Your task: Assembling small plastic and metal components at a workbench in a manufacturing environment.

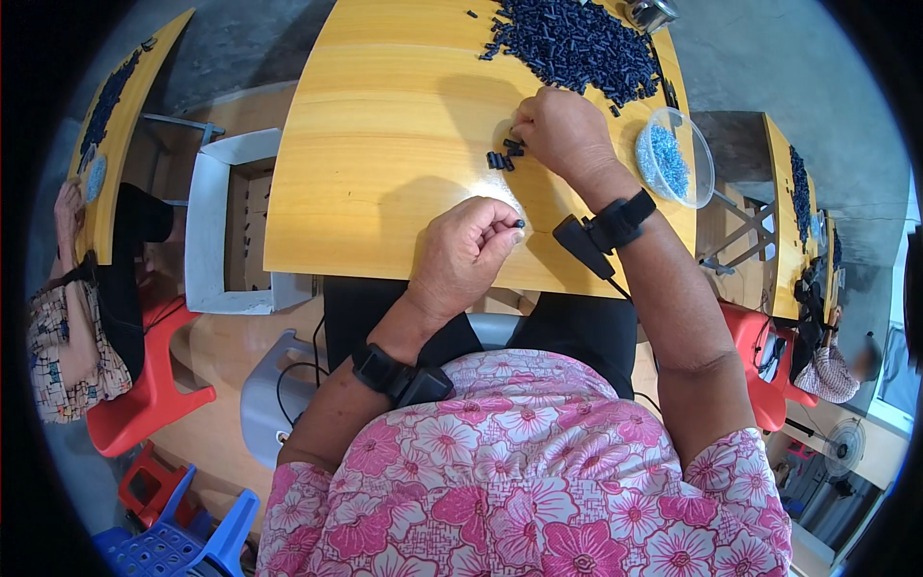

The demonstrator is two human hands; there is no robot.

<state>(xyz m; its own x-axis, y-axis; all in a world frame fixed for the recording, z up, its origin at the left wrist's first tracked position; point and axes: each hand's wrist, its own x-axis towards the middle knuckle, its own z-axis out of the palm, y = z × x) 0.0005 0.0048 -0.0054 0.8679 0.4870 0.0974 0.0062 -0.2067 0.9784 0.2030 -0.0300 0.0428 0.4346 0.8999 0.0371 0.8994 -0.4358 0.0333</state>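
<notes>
Between the thumb and fingers of my left hand [467, 248] is a small black cylindrical part [519, 224], its end sticking out just past the table's near edge area. My right hand [562, 130] reaches farther over the table, fingers curled down beside a little group of black cylindrical parts [498, 161]. Its fingertips are partly hidden, so whether they pinch a part does not show. Beyond it lies a large heap of the same black parts [577, 48]. To the right of my right wrist stands a clear round tub [700, 173] holding small light-blue pieces [669, 162].
The yellow wooden table [365, 144] spans the middle. A metal tin [652, 13] stands at its far right. Left of the table is a white open box [207, 231] with a few dark pieces inside. Other people work at tables [120, 173] on both sides, near red chairs [159, 375].
</notes>
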